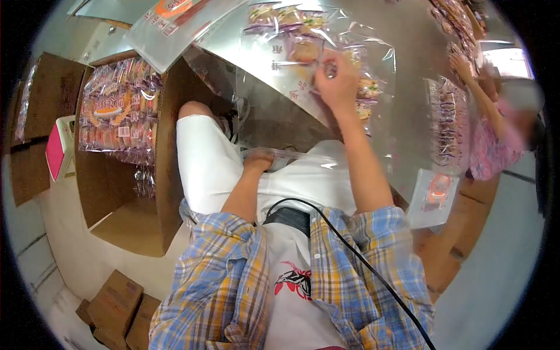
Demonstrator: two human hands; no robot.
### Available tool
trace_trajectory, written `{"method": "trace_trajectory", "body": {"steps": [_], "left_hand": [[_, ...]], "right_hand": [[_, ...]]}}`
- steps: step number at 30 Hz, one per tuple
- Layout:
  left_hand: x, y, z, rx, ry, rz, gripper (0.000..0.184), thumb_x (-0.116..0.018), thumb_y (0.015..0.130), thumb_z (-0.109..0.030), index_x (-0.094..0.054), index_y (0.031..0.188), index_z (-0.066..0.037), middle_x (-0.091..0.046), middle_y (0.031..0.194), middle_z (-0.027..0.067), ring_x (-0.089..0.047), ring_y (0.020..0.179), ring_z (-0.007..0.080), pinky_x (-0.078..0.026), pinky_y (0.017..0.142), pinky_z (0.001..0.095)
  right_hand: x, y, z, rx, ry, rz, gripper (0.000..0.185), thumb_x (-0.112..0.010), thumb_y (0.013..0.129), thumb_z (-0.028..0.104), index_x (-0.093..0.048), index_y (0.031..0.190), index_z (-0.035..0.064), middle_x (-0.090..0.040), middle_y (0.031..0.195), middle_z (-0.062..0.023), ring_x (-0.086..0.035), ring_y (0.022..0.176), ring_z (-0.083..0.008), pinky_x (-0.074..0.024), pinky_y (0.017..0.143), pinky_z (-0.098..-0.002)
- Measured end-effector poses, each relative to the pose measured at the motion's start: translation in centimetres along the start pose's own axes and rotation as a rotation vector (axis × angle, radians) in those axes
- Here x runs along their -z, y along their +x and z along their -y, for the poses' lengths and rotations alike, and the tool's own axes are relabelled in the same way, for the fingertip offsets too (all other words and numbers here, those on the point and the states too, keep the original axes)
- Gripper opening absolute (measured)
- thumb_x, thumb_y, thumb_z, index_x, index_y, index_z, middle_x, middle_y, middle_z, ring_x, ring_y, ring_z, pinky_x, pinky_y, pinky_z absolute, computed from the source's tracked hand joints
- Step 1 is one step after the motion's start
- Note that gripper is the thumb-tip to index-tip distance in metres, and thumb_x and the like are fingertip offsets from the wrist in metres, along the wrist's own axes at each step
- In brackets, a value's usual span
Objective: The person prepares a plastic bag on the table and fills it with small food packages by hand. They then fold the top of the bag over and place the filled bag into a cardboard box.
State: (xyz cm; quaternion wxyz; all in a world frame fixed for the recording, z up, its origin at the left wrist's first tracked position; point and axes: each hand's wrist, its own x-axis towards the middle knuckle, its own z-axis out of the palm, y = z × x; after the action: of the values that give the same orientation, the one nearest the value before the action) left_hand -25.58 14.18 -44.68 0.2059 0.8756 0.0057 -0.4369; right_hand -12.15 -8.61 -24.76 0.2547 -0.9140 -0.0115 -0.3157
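A large clear plastic bag point(379, 61) with printing spreads over the metal table and hangs toward my lap. My left hand point(259, 158) is closed at its near edge, down by my thigh, with the fingertips partly hidden. Over the table, my right hand point(339, 80) is curled, thumb and fingers together, among small wrapped pastries; whether it is inside the bag or above it I cannot tell. One wrapped pastry point(305, 49) lies right beside those fingertips. More wrapped pastries point(368, 87) lie along the right of the hand, and a row point(286, 18) sits at the far end.
At left stands an open cardboard box point(125, 230) with filled bags of pastries point(116, 108). Flat printed bags point(166, 29) lie at the table's upper left, another printed bag point(433, 195) at the right edge. A filled pack point(448, 122) lies near another person point(496, 134) on the right.
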Motion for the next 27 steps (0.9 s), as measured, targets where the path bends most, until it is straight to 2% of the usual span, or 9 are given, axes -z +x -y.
{"method": "trace_trajectory", "body": {"steps": [2,5,8,13,14,17,19,23,27], "left_hand": [[-1.2,1.4,0.4,0.136,0.0,0.001,0.05,-0.058,0.094,-0.041,-0.066,0.136,-0.016,-0.063,0.143,0.0087,-0.06,0.13,0.0325,-0.048,0.107,0.0452],[-2.5,1.7,2.8,-0.186,0.232,0.12,0.048,-0.06,0.094,-0.04,-0.067,0.134,-0.014,-0.067,0.137,0.0131,-0.064,0.126,0.0336,-0.05,0.104,0.0473],[-1.5,0.1,1.7,0.021,0.189,0.107,0.044,-0.064,0.094,-0.035,-0.069,0.128,-0.008,-0.067,0.135,0.0169,-0.065,0.123,0.0343,-0.053,0.1,0.0476],[-3.8,6.2,3.7,0.161,0.122,0.153,0.047,-0.068,0.091,-0.034,-0.069,0.127,-0.003,-0.068,0.133,0.0189,-0.067,0.12,0.0348,-0.054,0.098,0.0485],[-4.3,7.6,4.0,0.2,0.068,0.142,0.048,-0.069,0.091,-0.034,-0.069,0.128,-0.004,-0.066,0.134,0.0189,-0.065,0.122,0.0351,-0.052,0.1,0.0491],[-5.7,9.8,4.9,0.238,0.033,0.085,0.052,-0.069,0.09,-0.035,-0.066,0.132,-0.004,-0.063,0.139,0.019,-0.059,0.127,0.036,-0.044,0.105,0.0508],[-7.5,9.8,6.0,0.223,0.1,0.077,0.055,-0.07,0.09,-0.036,-0.064,0.135,-0.005,-0.06,0.142,0.0191,-0.055,0.131,0.0366,-0.039,0.108,0.052],[-13.3,8.3,6.5,0.164,0.313,0.073,0.061,-0.071,0.089,-0.037,-0.06,0.14,-0.006,-0.055,0.147,0.0193,-0.047,0.138,0.0378,-0.029,0.115,0.0543],[-20.6,9.7,7.2,0.144,0.481,-0.028,0.067,-0.071,0.088,-0.039,-0.057,0.145,-0.007,-0.05,0.153,0.0195,-0.039,0.146,0.039,-0.019,0.121,0.0566]], "right_hand": [[-0.2,1.1,-1.8,0.039,-0.075,-0.091,0.015,-0.073,0.083,0.019,-0.07,0.091,0.0075,-0.069,0.09,-0.0135,-0.066,0.085,-0.0344,-0.0505,0.076,-0.0442],[0.5,3.1,-4.5,0.032,-0.186,-0.031,0.02,-0.074,0.082,0.022,-0.072,0.096,0.0084,-0.071,0.096,-0.0124,-0.067,0.093,-0.0342,-0.0528,0.082,-0.0445],[0.2,4.6,-7.5,0.074,-0.267,-0.109,0.021,-0.074,0.082,0.022,-0.075,0.102,0.0139,-0.072,0.096,-0.0124,-0.068,0.09,-0.0329,-0.0534,0.08,-0.0438],[0.9,6.2,-10.9,-0.057,-0.272,-0.075,0.03,-0.07,0.084,0.026,-0.074,0.106,0.0064,-0.073,0.097,-0.0168,-0.069,0.088,-0.0389,-0.0541,0.079,-0.0481],[1.0,6.7,-12.0,0.02,-0.275,-0.105,0.03,-0.071,0.084,0.026,-0.074,0.107,0.0067,-0.074,0.097,-0.017,-0.069,0.087,-0.0383,-0.0542,0.079,-0.047],[1.5,7.2,-12.9,-0.263,-0.168,-0.007,0.027,-0.073,0.087,0.021,-0.075,0.111,0.0077,-0.075,0.096,-0.0176,-0.072,0.088,-0.0301,-0.0547,0.08,-0.0403],[1.8,7.7,-14.4,-0.11,-0.187,-0.013,0.022,-0.071,0.091,0.017,-0.074,0.11,0.0046,-0.074,0.09,-0.0093,-0.067,0.081,-0.0187,-0.0535,0.078,-0.0341],[1.9,8.9,-17.3,-0.061,-0.275,-0.007,0.022,-0.073,0.093,0.012,-0.073,0.111,-0.0007,-0.075,0.102,-0.0102,-0.067,0.094,-0.0202,-0.0519,0.091,-0.0336],[2.5,9.7,-20.4,-0.121,-0.208,0.045,0.021,-0.071,0.094,0.005,-0.069,0.112,-0.0045,-0.072,0.104,-0.0113,-0.067,0.097,-0.0207,-0.0513,0.092,-0.0328]]}}
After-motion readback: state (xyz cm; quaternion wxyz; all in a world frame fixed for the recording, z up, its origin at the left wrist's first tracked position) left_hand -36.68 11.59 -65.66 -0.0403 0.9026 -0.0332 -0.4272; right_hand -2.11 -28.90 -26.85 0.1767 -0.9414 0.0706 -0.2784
